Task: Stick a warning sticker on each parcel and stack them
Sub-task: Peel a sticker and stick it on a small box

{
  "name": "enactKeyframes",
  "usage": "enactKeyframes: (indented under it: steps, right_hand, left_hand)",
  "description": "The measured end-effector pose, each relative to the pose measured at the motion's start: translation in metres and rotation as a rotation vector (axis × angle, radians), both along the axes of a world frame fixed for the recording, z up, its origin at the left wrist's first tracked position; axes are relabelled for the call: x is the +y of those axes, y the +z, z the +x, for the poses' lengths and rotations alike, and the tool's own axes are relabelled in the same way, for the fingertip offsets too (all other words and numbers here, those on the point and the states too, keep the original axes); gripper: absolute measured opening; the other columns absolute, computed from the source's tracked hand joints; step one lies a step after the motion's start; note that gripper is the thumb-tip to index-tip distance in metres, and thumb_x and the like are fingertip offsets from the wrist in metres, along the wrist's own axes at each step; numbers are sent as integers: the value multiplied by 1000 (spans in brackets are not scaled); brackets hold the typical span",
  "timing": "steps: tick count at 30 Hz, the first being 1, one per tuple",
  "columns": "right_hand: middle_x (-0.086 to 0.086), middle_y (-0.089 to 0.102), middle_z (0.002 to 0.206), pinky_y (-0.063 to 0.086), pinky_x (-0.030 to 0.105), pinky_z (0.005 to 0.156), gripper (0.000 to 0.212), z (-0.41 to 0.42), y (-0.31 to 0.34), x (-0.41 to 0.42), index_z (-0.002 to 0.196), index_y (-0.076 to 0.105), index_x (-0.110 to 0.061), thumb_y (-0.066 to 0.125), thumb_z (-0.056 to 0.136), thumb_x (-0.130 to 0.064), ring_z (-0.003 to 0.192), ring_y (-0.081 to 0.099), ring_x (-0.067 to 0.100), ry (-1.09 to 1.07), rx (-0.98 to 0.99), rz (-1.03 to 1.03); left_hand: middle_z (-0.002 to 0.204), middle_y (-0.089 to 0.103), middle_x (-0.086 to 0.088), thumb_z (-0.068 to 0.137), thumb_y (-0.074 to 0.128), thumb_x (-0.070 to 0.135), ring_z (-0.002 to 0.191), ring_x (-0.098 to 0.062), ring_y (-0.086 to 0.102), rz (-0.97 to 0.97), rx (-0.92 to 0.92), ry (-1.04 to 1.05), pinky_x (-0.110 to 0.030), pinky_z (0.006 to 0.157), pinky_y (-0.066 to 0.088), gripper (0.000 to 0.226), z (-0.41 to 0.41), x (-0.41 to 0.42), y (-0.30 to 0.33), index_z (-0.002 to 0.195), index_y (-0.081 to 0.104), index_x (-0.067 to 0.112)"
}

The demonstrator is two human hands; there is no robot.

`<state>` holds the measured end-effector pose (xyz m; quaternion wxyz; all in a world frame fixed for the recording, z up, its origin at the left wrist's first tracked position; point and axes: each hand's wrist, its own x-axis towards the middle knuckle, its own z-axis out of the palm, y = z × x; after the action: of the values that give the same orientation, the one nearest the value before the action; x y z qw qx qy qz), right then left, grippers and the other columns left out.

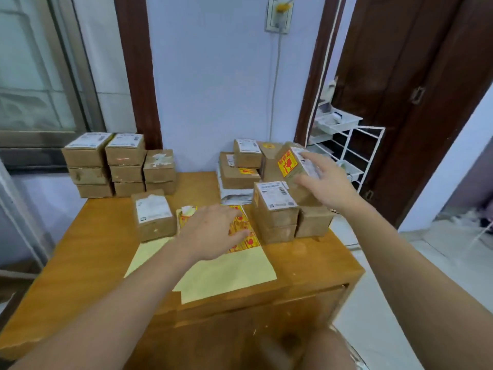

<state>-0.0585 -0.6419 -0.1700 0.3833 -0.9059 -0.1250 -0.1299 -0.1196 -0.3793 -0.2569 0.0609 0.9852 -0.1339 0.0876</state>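
— Where is the parcel that is being handled?

— A tilted cardboard parcel [296, 169] sits at the right rear of the wooden table [80, 257], above the stacked parcels [290, 217] there. The right hand [324, 182] is on it, fingers spread over its upper face and white shipping label [306, 162]. Whether the fingers curl round an edge cannot be told.

— Does it carry a sticker?

— Yes, a yellow warning sticker [287, 163] with red marks is on the face turned toward the camera, just left of the right hand.

— And the left hand?

— The left hand [213, 232] lies flat, fingers straight and slightly apart, on the sticker sheet [246, 236], a yellow-and-red sheet in the middle of the table. Pale yellow backing paper [226, 276] runs from under it toward the near edge.

— What is close to that hand?

— A single parcel with a white label [153, 213] stands just left of the sheet, beside the left hand but apart from it. The right-hand stack stands just right of the sheet.

— Other parcels?

— A group of labelled boxes [117, 164], three high, stands at the far left corner. Behind the right-hand stack are more parcels [240, 166], one showing a yellow sticker on its top.

— Can any writing be read?

— No. The shipping labels show barcodes and lines of print, and the stickers show red symbols, but all are too blurred to read.

— Anything beyond the table?

— A white wire rack [354, 145] stands by the dark door at right.
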Motion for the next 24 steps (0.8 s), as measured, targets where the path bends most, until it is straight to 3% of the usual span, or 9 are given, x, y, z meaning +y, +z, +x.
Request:
enactKeyframes:
  steps: [5, 10, 13, 18, 21, 24]
  right_hand:
    - [3, 45, 155, 31, 38, 116, 66, 42, -25, -51, 149, 50, -21, 67, 90, -46, 143, 40, 22, -98, 43, -227]
    - [7, 41, 158, 29, 45, 119, 67, 65, -53, -44, 150, 47, -19, 57, 96, -57, 145, 36, 29, -52, 23, -380]
    - [6, 34, 162, 33, 50, 117, 69, 78, -64, -36, 152, 44, -26, 47, 95, -64, 145, 34, 33, -72, 114, -429]
    - [8, 27, 165, 33, 49, 117, 70, 81, -60, -30, 157, 34, -26, 31, 99, -66, 146, 33, 36, -59, 160, -586]
    - [11, 33, 162, 30, 48, 116, 72, 70, -50, -29, 155, 39, -23, 31, 99, -68, 147, 32, 34, -71, 106, -656]
    - [11, 44, 154, 35, 47, 111, 63, 52, -41, -16, 145, 53, -19, 40, 100, -62, 141, 38, 34, -85, -71, -629]
  left_hand:
    - [152, 51, 7, 100, 35, 69, 139, -18, 46, 37, 80, 2, -44, 115, 36, 63, 13, -22, -21, 150, 47, 33]
    - [152, 52, 8, 99, 31, 72, 139, -18, 45, 81, 107, 26, -45, 117, 34, 65, 20, -26, -33, 150, 47, 34]
    - [152, 52, 8, 100, 32, 71, 140, -18, 44, 68, 123, 41, -45, 118, 32, 63, 19, -25, -36, 149, 47, 34]
    - [149, 54, 7, 100, 35, 69, 139, -19, 45, 44, 123, 64, -45, 115, 35, 62, 18, -13, -39, 149, 48, 32]
    - [148, 55, 7, 101, 37, 68, 137, -19, 46, 32, 96, 85, -43, 113, 34, 61, 12, -4, -36, 147, 50, 31]
    - [146, 55, 7, 100, 38, 68, 136, -18, 45, 14, -4, 159, -42, 112, 34, 61, 10, 16, -30, 145, 52, 29]
